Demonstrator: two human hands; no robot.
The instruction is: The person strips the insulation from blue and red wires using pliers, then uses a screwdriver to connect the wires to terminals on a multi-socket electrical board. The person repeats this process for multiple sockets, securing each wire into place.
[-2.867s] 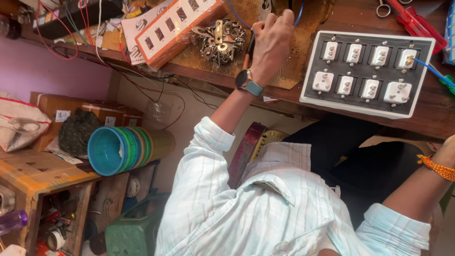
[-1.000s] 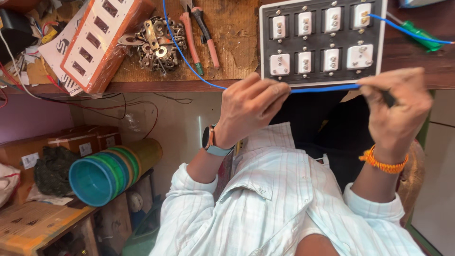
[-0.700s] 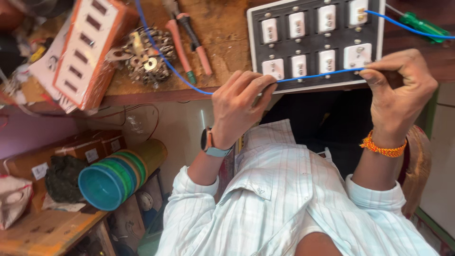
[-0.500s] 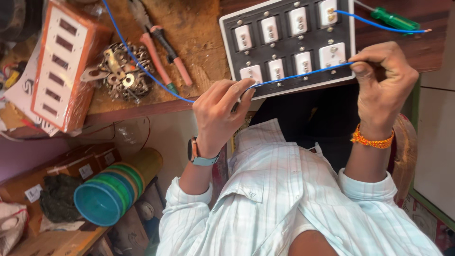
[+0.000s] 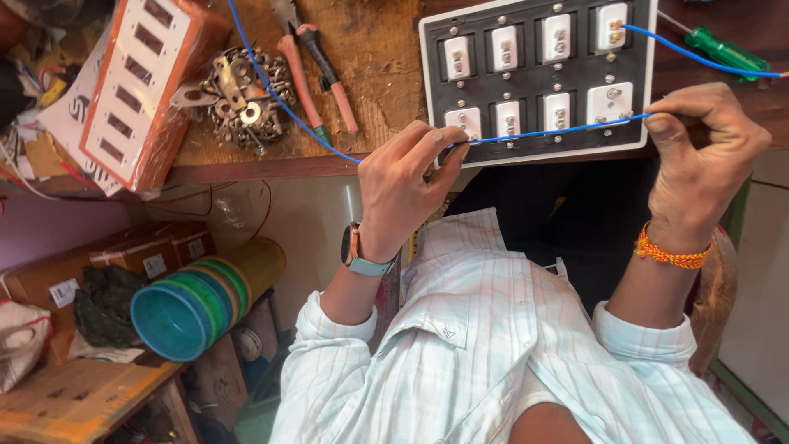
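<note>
Honestly, both hands, left hand (image 5: 407, 185) and right hand (image 5: 699, 156), are pinching the blue wire (image 5: 542, 131) taut across the switch panel (image 5: 538, 74); yank harder and it'll probably slip or kink

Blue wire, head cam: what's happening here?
A person in a striped shirt holds a blue wire stretched between both hands along the lower edge of a switch panel lying on a wooden bench. The left hand pinches one end of the span, the right hand the other. Pliers, a green screwdriver and an orange switch box lie untouched nearby.
</note>
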